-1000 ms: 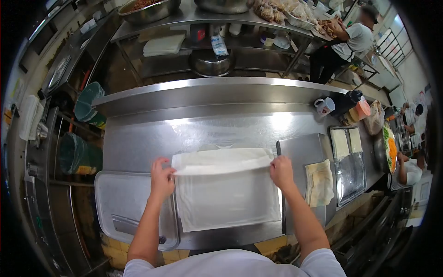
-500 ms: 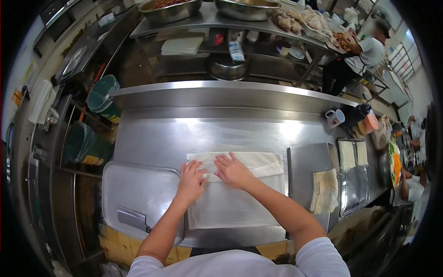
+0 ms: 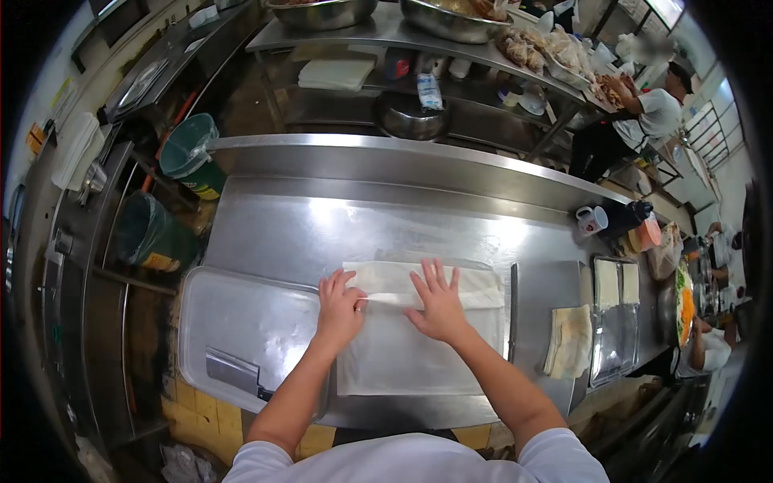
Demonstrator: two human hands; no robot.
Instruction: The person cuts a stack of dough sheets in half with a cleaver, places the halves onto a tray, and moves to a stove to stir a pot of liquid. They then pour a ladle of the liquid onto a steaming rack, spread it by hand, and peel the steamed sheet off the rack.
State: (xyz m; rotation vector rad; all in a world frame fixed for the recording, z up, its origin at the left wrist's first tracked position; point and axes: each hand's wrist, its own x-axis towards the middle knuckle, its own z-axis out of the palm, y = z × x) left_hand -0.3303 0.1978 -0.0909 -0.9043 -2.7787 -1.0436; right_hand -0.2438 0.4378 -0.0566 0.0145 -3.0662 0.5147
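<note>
A stack of thin, off-white, pastry-like sheets (image 3: 419, 362) lies flat on the steel table in front of me. A narrow strip of the top sheet is folded over along the far side. With thumb and fingers, my left hand (image 3: 340, 312) pinches the left end of that fold, lifting it slightly. My right hand (image 3: 441, 304) rests on the fold near its middle, palm down with fingers spread. To the left, a cleaver (image 3: 232, 368) lies on a large clear tray (image 3: 266, 310), close to my left forearm.
Right of the sheets stand a steel slab (image 3: 539, 282), a folded cloth (image 3: 568, 342) and a metal tray with pale rectangular sheets (image 3: 608, 286). A mug (image 3: 592, 220) sits at the back right. Green bins (image 3: 153, 233) stand left. Co-workers (image 3: 644, 117) are beyond.
My right hand has moved right along the fold and spread its fingers. My left hand has closed from lying flat to pinching the fold's left end. The camera view has shifted slightly.
</note>
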